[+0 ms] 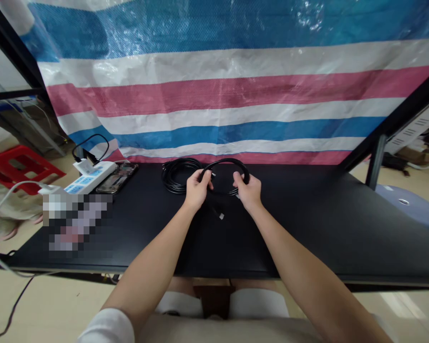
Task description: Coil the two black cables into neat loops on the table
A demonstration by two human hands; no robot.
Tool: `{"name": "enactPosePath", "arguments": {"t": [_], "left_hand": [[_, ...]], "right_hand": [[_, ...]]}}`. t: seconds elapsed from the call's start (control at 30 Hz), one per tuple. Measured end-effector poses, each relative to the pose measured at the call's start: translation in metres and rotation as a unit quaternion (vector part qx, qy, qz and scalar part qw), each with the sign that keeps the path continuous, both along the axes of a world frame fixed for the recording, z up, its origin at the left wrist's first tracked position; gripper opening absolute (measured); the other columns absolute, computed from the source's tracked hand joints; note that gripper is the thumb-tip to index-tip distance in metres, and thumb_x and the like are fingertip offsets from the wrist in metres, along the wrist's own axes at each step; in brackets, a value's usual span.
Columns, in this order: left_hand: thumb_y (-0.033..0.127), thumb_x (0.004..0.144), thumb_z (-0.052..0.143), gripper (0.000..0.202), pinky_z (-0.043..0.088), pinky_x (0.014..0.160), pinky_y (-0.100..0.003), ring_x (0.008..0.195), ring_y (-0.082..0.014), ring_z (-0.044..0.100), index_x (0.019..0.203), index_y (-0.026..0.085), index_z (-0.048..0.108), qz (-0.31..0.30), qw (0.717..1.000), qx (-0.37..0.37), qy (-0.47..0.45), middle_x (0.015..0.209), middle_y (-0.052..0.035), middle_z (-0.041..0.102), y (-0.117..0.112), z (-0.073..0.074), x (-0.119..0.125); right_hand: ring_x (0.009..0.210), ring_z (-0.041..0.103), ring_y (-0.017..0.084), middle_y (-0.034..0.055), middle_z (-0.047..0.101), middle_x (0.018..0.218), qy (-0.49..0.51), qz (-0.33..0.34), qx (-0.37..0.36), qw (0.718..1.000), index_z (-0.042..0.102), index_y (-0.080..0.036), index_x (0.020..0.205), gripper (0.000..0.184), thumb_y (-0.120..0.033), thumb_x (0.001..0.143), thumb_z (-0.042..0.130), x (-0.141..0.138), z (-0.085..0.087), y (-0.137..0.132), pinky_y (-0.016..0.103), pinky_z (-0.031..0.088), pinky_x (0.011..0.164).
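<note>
Between my two hands is a coiled black cable (224,162), its loops arching over at the top. My left hand (196,189) is closed around the coil's left side, thumb on top. On the opposite side, my right hand (248,190) grips the loops with its fingers wrapped round. A loose cable end with a small pale metal plug (221,216) lies below the coil on the black table (307,224). Just left of my left hand rests a second coil of black cable (173,175), partly hidden behind that hand.
A white power strip (89,178) with plugged-in adapters lies at the table's left, beside a phone (117,178). A striped plastic sheet (218,95) hangs behind the table. Left of it stands a red stool (21,166); a bluish round lid-like object (411,205) is at right.
</note>
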State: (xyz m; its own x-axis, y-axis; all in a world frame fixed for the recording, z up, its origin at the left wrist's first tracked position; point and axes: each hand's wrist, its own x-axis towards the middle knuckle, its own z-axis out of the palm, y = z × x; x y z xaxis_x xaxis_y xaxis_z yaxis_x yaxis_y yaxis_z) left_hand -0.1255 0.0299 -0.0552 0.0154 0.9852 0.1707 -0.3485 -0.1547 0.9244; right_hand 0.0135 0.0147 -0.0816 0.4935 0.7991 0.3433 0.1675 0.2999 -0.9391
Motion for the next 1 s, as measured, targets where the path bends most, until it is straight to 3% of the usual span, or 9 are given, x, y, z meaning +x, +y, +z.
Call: {"name": "enactPosePath", "arguments": {"t": [0.1,0.23,0.37,0.57,0.7,0.8,0.9,1.0], "left_hand": [[0.051,0.056,0.082,0.049,0.025,0.035,-0.019,0.032,-0.0043,0.034,0.054,0.019,0.045,0.047,0.999,0.005,-0.012,0.035,0.0104,0.036,-0.001,0.0,-0.002],[0.062,0.043,0.083,0.064,0.021,0.032,-0.018,0.029,-0.0026,0.026,0.049,0.021,0.035,0.02,0.998,-0.026,-0.05,0.033,0.0122,0.026,0.0,0.0,-0.006],[0.069,0.056,0.074,0.06,0.021,0.033,-0.018,0.029,-0.0029,0.024,0.051,0.019,0.041,-0.016,0.995,-0.081,-0.054,0.034,0.0116,0.024,0.001,0.002,-0.006],[0.059,0.072,0.07,0.048,0.023,0.034,-0.017,0.032,-0.0031,0.024,0.058,0.018,0.048,-0.002,0.992,-0.107,-0.069,0.039,0.011,0.023,0.003,0.006,-0.008],[0.046,0.076,0.07,0.037,0.025,0.036,-0.017,0.036,-0.0038,0.029,0.064,0.019,0.047,0.037,0.991,-0.085,-0.094,0.044,0.0097,0.031,0.008,0.008,-0.016],[0.035,0.075,0.07,0.026,0.029,0.04,-0.018,0.04,-0.0058,0.038,0.075,0.021,0.049,0.077,0.989,-0.065,-0.108,0.05,0.0085,0.043,0.016,0.009,-0.026],[0.026,0.076,0.064,0.017,0.039,0.049,-0.02,0.047,-0.008,0.048,0.083,0.022,0.049,0.131,0.986,-0.037,-0.092,0.059,0.006,0.055,0.024,0.01,-0.036],[0.02,0.079,0.055,0.01,0.047,0.063,-0.024,0.058,-0.0104,0.057,0.086,0.022,0.049,0.216,0.976,0.005,-0.022,0.068,0.003,0.062,0.027,0.011,-0.045]], "right_hand": [[0.048,0.046,0.013,-0.0042,0.047,0.046,-0.069,0.01,-0.007,0.998,0.044,-0.024,0.052,0.045,-0.062,0.062,0.066,-0.001,-0.005,0.0,0.028,0.04,0.051],[0.051,0.05,0.015,-0.003,0.05,0.05,-0.123,0.031,-0.015,0.992,0.045,-0.024,0.054,0.039,-0.057,0.065,0.064,-0.001,-0.005,-0.002,0.029,0.041,0.056],[0.055,0.054,0.017,-0.0022,0.054,0.055,-0.153,0.017,-0.014,0.988,0.046,-0.025,0.061,0.034,-0.052,0.066,0.066,0.0,-0.003,-0.005,0.031,0.044,0.06],[0.068,0.063,0.022,0.0007,0.064,0.067,-0.131,-0.021,0.014,0.991,0.053,-0.024,0.093,0.036,-0.05,0.07,0.064,-0.006,-0.007,-0.006,0.034,0.049,0.069],[0.074,0.063,0.024,0.0038,0.066,0.074,-0.156,0.019,0.032,0.987,0.057,-0.025,0.092,0.03,-0.051,0.076,0.056,-0.012,-0.005,-0.003,0.036,0.048,0.075],[0.071,0.061,0.023,0.0023,0.062,0.066,-0.189,0.056,0.019,0.98,0.058,-0.026,0.08,0.022,-0.047,0.08,0.052,-0.018,0.004,0.008,0.033,0.046,0.073],[0.067,0.059,0.021,0.0022,0.058,0.061,-0.255,0.048,-0.01,0.966,0.054,-0.025,0.066,0.02,-0.036,0.082,0.05,-0.028,0.017,0.029,0.031,0.043,0.071],[0.072,0.061,0.022,0.0057,0.063,0.069,-0.325,0.023,-0.026,0.945,0.055,-0.023,0.069,0.018,-0.025,0.084,0.046,-0.044,0.028,0.051,0.032,0.043,0.073]]}}
